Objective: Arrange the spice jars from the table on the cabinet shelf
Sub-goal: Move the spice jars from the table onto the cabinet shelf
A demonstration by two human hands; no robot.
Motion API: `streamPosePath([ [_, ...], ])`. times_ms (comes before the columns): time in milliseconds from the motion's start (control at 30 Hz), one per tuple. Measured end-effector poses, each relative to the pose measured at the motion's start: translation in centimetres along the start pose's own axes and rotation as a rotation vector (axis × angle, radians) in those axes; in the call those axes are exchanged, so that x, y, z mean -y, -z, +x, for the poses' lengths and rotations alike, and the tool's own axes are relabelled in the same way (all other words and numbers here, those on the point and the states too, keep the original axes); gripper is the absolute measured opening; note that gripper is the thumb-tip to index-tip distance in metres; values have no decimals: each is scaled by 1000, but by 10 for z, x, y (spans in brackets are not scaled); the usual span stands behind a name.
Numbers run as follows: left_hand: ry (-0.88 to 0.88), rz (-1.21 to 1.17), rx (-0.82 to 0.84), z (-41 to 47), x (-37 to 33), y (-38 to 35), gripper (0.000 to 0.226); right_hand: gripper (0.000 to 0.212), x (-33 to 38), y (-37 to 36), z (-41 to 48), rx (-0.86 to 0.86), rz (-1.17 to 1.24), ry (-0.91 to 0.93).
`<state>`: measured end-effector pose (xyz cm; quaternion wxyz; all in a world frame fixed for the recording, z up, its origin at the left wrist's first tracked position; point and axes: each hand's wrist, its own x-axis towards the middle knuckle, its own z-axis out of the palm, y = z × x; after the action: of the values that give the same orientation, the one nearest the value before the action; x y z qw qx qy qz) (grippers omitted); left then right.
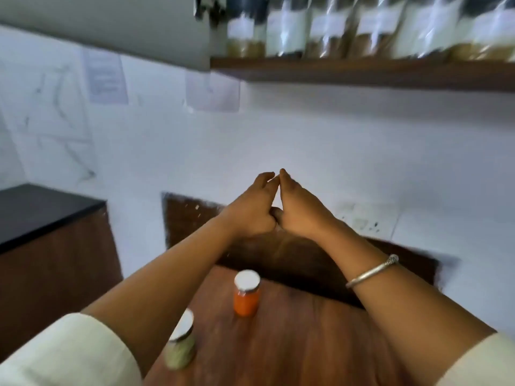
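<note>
Table (320, 344) is set with orange jar (246, 299) and green jar (181, 349); above, left hand (250, 210) and right hand (302, 213) are pressed together, fingers (264, 179) straight.

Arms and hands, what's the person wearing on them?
The left sleeve and right sleeve are cream and end near the elbows, forearms bare. A thin silver bangle circles the right wrist. No rings show on the left hand or right hand, though blur hides detail.

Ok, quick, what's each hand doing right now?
Left hand: open, holding nothing.
Right hand: open, holding nothing.
</note>
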<state>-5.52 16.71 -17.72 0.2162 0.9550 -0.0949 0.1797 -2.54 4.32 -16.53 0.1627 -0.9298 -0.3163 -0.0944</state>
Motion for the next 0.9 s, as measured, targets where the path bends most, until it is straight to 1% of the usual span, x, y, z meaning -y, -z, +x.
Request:
streamPosePath([
  [100, 98, 35, 114, -48, 50, -19, 85, 83, 26, -57, -7, 176, 73, 24],
  [200, 216, 5, 210, -97, 94, -38, 85, 85, 51, -121, -10, 340, 98, 47],
  [333, 321, 116, 311, -149, 145, -58, 88, 86, 77, -199, -13, 467, 118, 45],
  [400, 365, 121, 362, -169, 168, -67, 88, 85, 86, -234, -15, 509, 142, 41],
  [467, 408, 109, 403, -184, 189, -77, 89, 85, 92, -266, -16, 532, 158, 22],
  [567, 483, 48, 444, -201, 216, -94, 84, 89, 95, -306, -16, 567, 181, -53],
  [667, 564, -32, 460, -213, 231, -107, 82, 96, 92, -332, -19, 592, 206, -105],
  [733, 587, -78, 487, -218, 237, -116, 83, 95, 90, -347, -24, 592, 199, -112],
  [800, 593, -112, 508, -222, 239, -124, 87, 90, 91, -359, -27, 549, 211, -135],
  [900, 590, -164, 501, -226, 240, -137, 92, 78, 95, -369, -30, 434, 287, -168],
])
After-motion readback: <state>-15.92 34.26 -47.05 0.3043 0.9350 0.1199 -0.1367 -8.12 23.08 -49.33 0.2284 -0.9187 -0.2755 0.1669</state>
